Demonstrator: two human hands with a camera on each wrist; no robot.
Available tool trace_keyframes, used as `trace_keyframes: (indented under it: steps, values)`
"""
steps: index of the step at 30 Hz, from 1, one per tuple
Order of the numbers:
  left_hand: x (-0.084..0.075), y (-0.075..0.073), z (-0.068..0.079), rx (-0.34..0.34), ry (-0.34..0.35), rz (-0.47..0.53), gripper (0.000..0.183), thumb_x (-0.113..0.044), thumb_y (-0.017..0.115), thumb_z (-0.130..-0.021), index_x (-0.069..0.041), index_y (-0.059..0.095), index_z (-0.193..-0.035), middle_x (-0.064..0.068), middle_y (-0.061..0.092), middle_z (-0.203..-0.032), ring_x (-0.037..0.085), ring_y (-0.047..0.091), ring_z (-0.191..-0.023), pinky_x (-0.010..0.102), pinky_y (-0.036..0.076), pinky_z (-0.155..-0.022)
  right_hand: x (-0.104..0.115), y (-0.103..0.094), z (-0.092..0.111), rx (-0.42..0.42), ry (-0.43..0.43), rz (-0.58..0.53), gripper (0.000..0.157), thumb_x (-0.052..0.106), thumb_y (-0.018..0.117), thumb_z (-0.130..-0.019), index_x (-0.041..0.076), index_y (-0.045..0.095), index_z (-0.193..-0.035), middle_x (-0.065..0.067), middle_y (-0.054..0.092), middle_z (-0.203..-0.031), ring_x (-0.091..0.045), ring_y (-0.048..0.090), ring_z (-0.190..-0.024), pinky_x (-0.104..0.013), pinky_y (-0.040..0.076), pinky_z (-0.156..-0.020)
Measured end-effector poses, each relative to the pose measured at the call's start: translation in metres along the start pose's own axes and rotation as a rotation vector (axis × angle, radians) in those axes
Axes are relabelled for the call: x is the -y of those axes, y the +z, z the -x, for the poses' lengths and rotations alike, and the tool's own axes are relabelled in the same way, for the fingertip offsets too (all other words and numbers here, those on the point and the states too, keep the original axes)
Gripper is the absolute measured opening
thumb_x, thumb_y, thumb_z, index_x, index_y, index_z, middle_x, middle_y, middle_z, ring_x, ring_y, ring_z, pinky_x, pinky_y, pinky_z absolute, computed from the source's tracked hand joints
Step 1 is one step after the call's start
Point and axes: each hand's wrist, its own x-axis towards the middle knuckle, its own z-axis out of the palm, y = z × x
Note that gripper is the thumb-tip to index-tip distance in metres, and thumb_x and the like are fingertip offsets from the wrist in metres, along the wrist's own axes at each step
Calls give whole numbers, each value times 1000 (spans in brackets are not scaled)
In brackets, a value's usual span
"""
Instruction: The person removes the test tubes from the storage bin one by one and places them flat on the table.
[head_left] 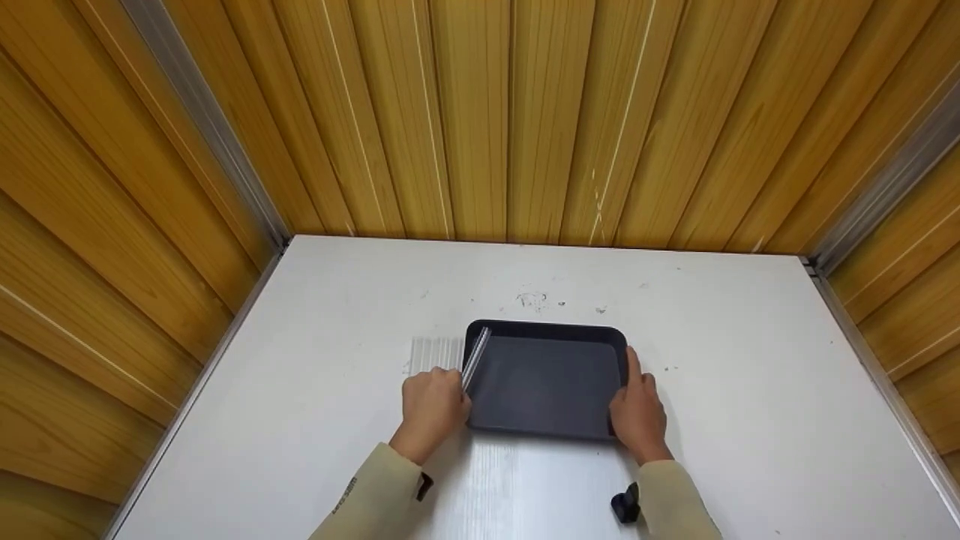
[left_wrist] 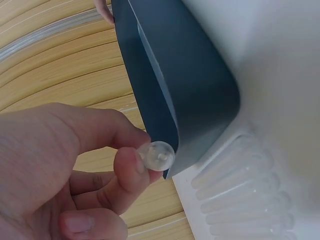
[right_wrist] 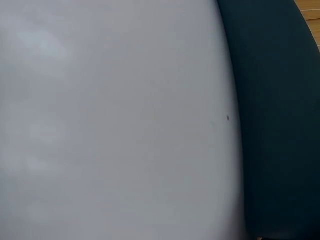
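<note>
My left hand (head_left: 435, 405) pinches a clear test tube (left_wrist: 159, 156) between thumb and fingers. This tube slants over the left rim of a dark shallow tray (head_left: 546, 433), its far part above the tray's inside. On the tray's right side, my right hand (head_left: 641, 412) grips the rim, thumb on the inner side and fingers along the outside. Several similar clear tubes (left_wrist: 245, 190) lie side by side on the table left of the tray, partly hidden by the left hand in the head view. The right wrist view shows the tray's outer wall (right_wrist: 280, 120), but hardly any of the hand.
The white table (head_left: 750, 375) bears small dark marks (head_left: 532, 300) behind the tray. Yellow wood-patterned panels (head_left: 472, 120) rise at the back and both sides, with metal strips at the corners. A small black device (head_left: 625, 504) sits at the right sleeve.
</note>
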Motion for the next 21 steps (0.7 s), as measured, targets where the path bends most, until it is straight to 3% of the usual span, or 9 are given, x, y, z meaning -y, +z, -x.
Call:
trace_keyframes:
  steps: [9,14,21]
  values:
    - [7,-1,3,3,-23,12,36,-11,69,-67,-18,38,-50,0,51,-47,13,34,-43,32,26,-39,0,-1,-2,24,18,4,66,3,38,-94,15,15,-154,-25,48,-114,-27,53,-71,-33,37,-55]
    - [10,-2,4,27,-39,25,31,-14,70,-67,-15,44,-50,0,50,-48,14,36,-44,33,26,-40,1,-1,-1,36,24,-4,66,3,38,-94,16,13,-155,-26,47,-115,-26,51,-69,-33,36,-53]
    - [15,-4,6,20,-50,31,34,-15,71,-67,-17,41,-51,-1,47,-47,13,34,-43,33,26,-40,1,-2,-1,38,19,-14,66,3,37,-95,16,12,-155,-26,46,-117,-25,51,-70,-33,36,-54]
